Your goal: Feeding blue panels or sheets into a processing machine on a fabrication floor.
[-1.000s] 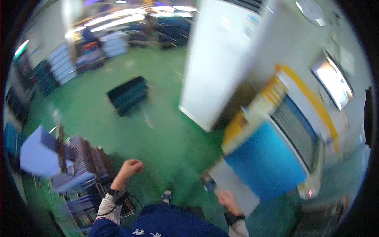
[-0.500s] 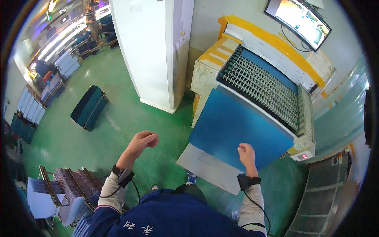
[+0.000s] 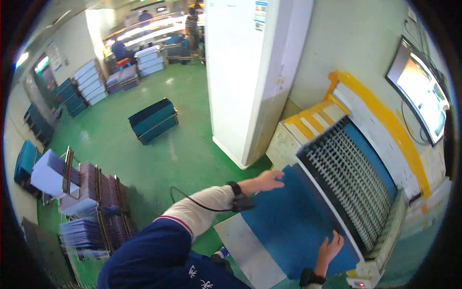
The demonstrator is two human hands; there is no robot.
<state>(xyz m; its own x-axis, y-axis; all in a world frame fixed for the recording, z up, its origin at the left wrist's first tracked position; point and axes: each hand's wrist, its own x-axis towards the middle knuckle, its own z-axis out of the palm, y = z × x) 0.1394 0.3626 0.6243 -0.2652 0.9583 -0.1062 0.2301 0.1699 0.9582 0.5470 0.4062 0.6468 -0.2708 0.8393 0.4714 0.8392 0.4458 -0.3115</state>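
A flat blue sheet (image 3: 293, 216) lies over a pale board (image 3: 252, 250) in front of a machine with rows of rollers (image 3: 351, 180). My left hand (image 3: 267, 182) is at the sheet's far left corner with its fingers stretched out; whether they touch it I cannot tell. Over the sheet's right part, close to the machine's front edge, is my right hand (image 3: 330, 246), its fingers apart and nothing in them. Black bands with small boxes sit on both wrists.
Racks packed with purple-grey sheets (image 3: 91, 192) stand at the left. On the green floor sits a dark green slatted crate (image 3: 154, 121). A tall white cabinet (image 3: 236, 86) rises beyond the sheet. A screen (image 3: 418, 91) hangs at the right; people (image 3: 191, 26) are far back.
The view has swung left, so the machine shows farther right. My left hand has moved from above the floor to the sheet's corner. My right hand's curled fingers have spread, nearer the rollers.
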